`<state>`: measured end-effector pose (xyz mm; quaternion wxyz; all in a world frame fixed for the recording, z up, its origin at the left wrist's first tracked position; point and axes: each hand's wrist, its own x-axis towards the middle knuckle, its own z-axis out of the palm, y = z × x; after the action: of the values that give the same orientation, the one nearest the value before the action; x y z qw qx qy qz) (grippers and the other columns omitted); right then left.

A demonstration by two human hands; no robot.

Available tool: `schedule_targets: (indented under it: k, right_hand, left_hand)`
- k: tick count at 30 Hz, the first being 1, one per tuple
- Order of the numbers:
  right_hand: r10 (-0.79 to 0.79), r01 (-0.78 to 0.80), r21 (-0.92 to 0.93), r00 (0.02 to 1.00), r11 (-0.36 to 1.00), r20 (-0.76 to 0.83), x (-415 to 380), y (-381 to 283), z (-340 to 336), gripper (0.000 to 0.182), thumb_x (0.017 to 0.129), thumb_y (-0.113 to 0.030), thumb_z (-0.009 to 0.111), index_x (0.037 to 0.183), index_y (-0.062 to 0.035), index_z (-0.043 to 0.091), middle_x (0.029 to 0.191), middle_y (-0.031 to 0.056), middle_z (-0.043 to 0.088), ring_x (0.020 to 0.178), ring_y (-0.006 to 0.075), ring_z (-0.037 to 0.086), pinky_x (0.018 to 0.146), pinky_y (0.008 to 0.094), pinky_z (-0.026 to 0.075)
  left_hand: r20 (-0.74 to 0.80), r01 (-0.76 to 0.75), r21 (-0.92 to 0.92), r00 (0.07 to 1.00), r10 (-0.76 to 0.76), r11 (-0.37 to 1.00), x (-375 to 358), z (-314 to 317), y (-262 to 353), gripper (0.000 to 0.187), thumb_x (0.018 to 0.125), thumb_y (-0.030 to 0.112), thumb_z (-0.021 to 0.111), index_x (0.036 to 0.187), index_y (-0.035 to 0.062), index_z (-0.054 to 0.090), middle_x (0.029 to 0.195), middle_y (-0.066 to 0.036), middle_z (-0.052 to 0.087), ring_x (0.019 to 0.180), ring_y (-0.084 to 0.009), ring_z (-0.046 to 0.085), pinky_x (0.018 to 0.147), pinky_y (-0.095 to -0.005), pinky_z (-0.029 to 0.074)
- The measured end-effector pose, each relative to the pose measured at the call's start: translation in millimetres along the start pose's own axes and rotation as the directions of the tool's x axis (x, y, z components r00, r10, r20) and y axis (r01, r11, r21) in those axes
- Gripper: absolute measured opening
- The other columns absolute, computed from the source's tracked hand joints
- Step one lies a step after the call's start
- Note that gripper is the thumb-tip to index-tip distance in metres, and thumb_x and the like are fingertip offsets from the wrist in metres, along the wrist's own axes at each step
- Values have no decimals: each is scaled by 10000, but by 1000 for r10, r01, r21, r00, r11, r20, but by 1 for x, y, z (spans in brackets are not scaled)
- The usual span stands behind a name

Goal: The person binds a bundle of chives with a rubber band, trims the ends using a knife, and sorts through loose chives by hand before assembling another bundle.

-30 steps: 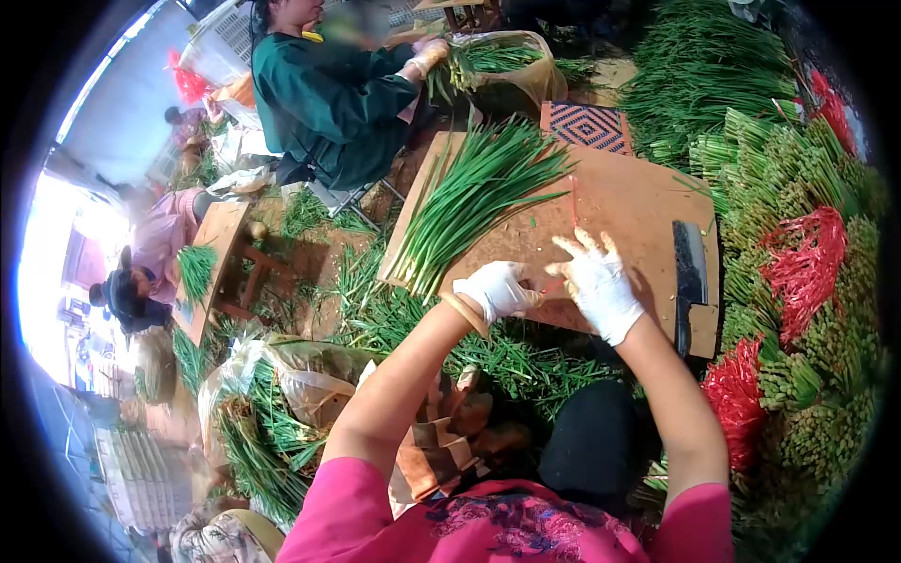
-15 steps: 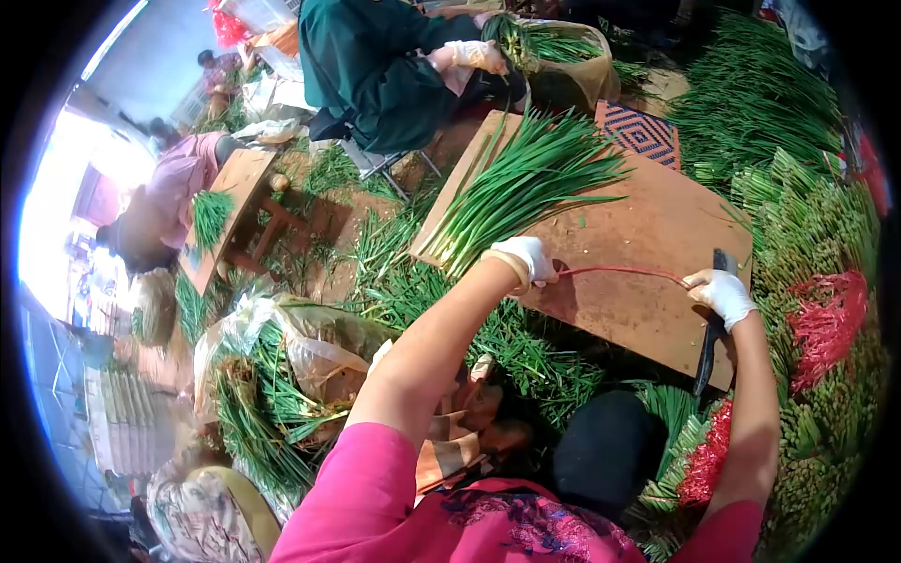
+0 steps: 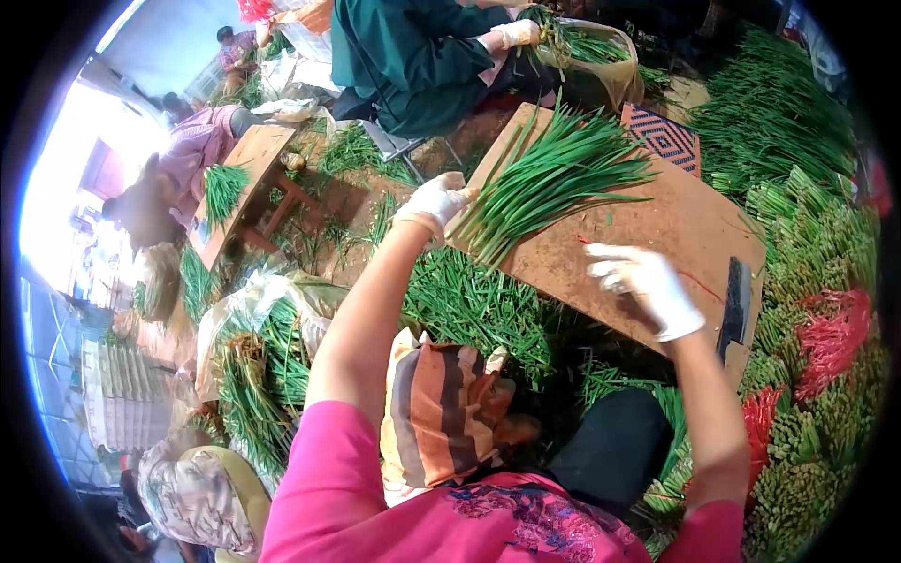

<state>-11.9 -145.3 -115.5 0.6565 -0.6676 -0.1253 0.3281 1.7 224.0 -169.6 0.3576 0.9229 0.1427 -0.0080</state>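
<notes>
My left hand [image 3: 435, 200], gloved, rests at the root end of the bunch of green onions [image 3: 554, 178] in the upper middle of the frame, fingers curled against the stalks at the near edge of the wooden board [image 3: 657, 235]; I cannot tell whether it truly grips them. My right hand [image 3: 648, 286] hovers over the board right of centre, fingers spread and holding nothing firmly, with a thin red tie [image 3: 694, 280] trailing beside it. The loose bunch could fan apart and slide off the board edge if I press on one side only. The tie looks slack enough to slip away from my fingers. The cleaver [image 3: 734, 305] lies near my right wrist at the right edge of the board; a careless sweep could catch its blade.
</notes>
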Motion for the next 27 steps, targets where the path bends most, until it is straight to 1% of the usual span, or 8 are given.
schedule_targets:
  k: [7, 10, 14, 18, 22, 24, 25, 27]
  right_hand:
    - [324, -196, 712, 945, 675, -47, 130, 105, 81, 319, 915, -270, 574, 1121, -27, 550, 813, 61, 592, 607, 135, 556, 488, 257, 443]
    - [225, 35, 512, 870, 859, -438, 164, 112, 110, 435, 904, -401, 556, 1102, -15, 599, 851, 97, 645, 734, 215, 628, 597, 316, 512]
    - [10, 106, 262, 914, 959, -406, 187, 126, 106, 410, 888, -415, 582, 1045, -39, 628, 885, 39, 629, 767, 143, 563, 689, 293, 473]
    - [-141, 225, 276, 946, 935, -293, 131, 71, 67, 369, 908, -357, 575, 984, -2, 641, 874, 32, 637, 780, 133, 561, 732, 289, 461]
    - [-111, 180, 247, 957, 952, -268, 50, 21, 7, 303, 933, -311, 553, 973, -23, 635, 894, 6, 614, 808, 93, 539, 754, 251, 446]
    - [-191, 195, -14, 940, 981, -284, 19, 25, -29, 379, 935, -366, 533, 1022, -7, 615, 892, -6, 601, 825, 83, 526, 768, 246, 434]
    - [-285, 218, -229, 904, 949, -319, 10, 34, -45, 418, 932, -394, 528, 1044, 1, 604, 844, -1, 605, 747, 91, 537, 700, 270, 461]
    - [36, -361, -605, 876, 710, -481, -6, 30, -64, 388, 919, -381, 526, 1016, -14, 607, 728, 162, 635, 626, 281, 633, 572, 434, 486]
  left_hand:
    - [90, -38, -103, 995, 48, 994, 21, 62, 14, 854, 788, 546, 647, 1341, -52, 390, 1276, -250, 521, 1198, -316, 509, 995, -333, 389]
    - [102, 111, -164, 990, -95, 980, 9, 77, 29, 792, 786, 480, 686, 1315, -49, 426, 1186, -228, 581, 1050, -289, 592, 892, -357, 466]
    - [434, 503, -735, 864, -254, 455, -3, 86, 28, 357, 876, 304, 636, 1104, 41, 554, 911, -96, 645, 744, -214, 624, 641, -357, 534]
    - [232, 225, -959, 972, 26, 171, -34, 96, 78, 333, 888, 188, 621, 1155, 29, 500, 961, -89, 624, 786, -193, 617, 679, -338, 545]
    - [155, 102, -955, 972, 178, 279, -55, 134, 138, 478, 879, 164, 631, 1267, -9, 413, 1042, -110, 599, 878, -190, 595, 766, -340, 529]
    - [88, 45, -985, 961, 262, 167, -72, 162, 170, 606, 868, 185, 648, 1349, -14, 336, 1069, -121, 588, 903, -178, 579, 774, -342, 521]
    - [72, -11, -938, 972, 224, 348, -74, 186, 174, 675, 856, 205, 665, 1378, -5, 292, 1084, -128, 583, 933, -185, 573, 796, -336, 509]
    - [152, 29, -799, 976, 155, 601, -77, 238, 173, 780, 838, 238, 688, 1416, 3, 221, 1119, -143, 575, 990, -203, 560, 844, -326, 482]
